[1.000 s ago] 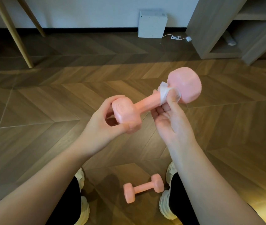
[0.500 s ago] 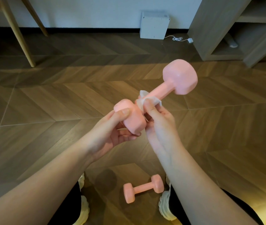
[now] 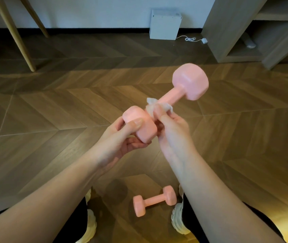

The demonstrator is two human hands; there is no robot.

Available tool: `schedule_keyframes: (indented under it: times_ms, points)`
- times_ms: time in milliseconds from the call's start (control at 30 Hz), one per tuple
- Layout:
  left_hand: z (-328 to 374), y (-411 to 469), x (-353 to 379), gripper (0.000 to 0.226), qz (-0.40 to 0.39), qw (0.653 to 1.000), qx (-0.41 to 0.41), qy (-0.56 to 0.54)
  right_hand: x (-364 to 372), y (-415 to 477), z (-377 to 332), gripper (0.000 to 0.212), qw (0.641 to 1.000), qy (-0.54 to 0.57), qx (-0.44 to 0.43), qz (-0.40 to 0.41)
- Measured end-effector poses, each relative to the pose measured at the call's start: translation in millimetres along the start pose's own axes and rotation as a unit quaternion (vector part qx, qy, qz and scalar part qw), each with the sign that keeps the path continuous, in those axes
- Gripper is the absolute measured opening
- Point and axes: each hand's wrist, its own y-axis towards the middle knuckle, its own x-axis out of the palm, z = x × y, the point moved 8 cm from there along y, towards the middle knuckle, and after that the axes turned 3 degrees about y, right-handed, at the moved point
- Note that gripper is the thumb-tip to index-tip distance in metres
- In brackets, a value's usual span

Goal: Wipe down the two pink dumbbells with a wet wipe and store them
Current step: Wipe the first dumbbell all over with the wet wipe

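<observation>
I hold one pink dumbbell (image 3: 188, 83) up in front of me, tilted with its far head up to the right. My left hand (image 3: 120, 139) grips the near head, thumb across its top. My right hand (image 3: 171, 127) pinches a white wet wipe (image 3: 151, 104) wrapped round the handle, close to the near head. The second pink dumbbell (image 3: 154, 200) lies on the wooden floor between my feet.
A wooden shelf unit (image 3: 245, 27) with open compartments stands at the back right. A white box (image 3: 165, 23) with a cable sits against the wall. Slanted wooden chair legs (image 3: 15, 34) are at the back left. My light shoes (image 3: 179, 220) flank the floor dumbbell.
My right hand slid the wipe down the handle from the far head to next to the near head. The dumbbell's far end rose slightly, and my left hand shifted its grip on the near head.
</observation>
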Motion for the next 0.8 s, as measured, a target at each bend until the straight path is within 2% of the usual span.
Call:
schedule_keyframes:
  times_ms: [100,167,300,367,533,700,800]
  points:
    - [4.1,-1.2,-4.9,0.076,0.025,0.996,0.031,0.074,-12.9,9.4,-35.1,0.026,0.997,0.057,-0.045,0.040]
    - [4.6,-2.9,-7.1,0.072,0.051,0.989,0.063,0.126,-17.1,7.9,-36.5,0.030,0.994,0.078,-0.043,0.055]
    - [5.4,-3.7,-12.0,0.068,0.085,0.976,0.111,0.166,-6.0,-11.4,8.7,0.015,0.998,-0.021,0.036,0.045]
    - [9.2,-4.0,-13.0,0.068,0.090,0.967,0.134,0.195,-6.6,-10.2,10.4,0.007,0.997,-0.031,0.049,0.053]
    - [19.7,-9.7,-5.1,0.067,0.085,0.936,0.206,0.272,-28.9,12.6,-25.8,0.012,0.990,0.084,0.009,0.116]
    - [24.2,-11.7,-5.8,0.071,0.098,0.917,0.236,0.306,-12.1,-1.0,23.0,0.015,0.993,-0.038,0.086,0.071]
    - [24.4,-12.4,-5.8,0.072,0.093,0.915,0.235,0.315,-19.0,11.0,6.4,0.029,0.994,0.029,0.058,0.093]
